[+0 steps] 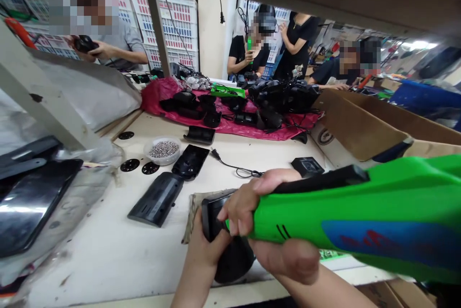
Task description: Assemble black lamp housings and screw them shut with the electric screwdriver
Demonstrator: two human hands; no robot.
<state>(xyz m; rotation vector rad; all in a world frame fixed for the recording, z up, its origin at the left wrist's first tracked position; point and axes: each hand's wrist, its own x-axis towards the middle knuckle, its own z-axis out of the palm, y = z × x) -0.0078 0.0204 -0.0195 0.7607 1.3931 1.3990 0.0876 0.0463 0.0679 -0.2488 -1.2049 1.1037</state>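
My right hand (288,255) is wrapped round a bright green electric screwdriver (306,212) with a black lever along its top. The tool lies almost level, its nose over a black plastic housing (234,260). My left hand (207,245) grips the near left side of that housing, thumb on top. The housing rests on a piece of cardboard (190,217) at the table's front edge. Where the screwdriver's tip meets the housing is hidden by my right fingers. Left of my hands lie two black casing parts (156,200), beside a white bowl (162,157) of small metal screws.
Black discs (129,165) lie near the bowl. A cable with a plug (234,166) and a black square part (307,166) lie farther back. Dark parts cover a magenta sheet (223,125). A cardboard box (360,121) stands right; a shelf post (54,92) rises left. Several people work beyond.
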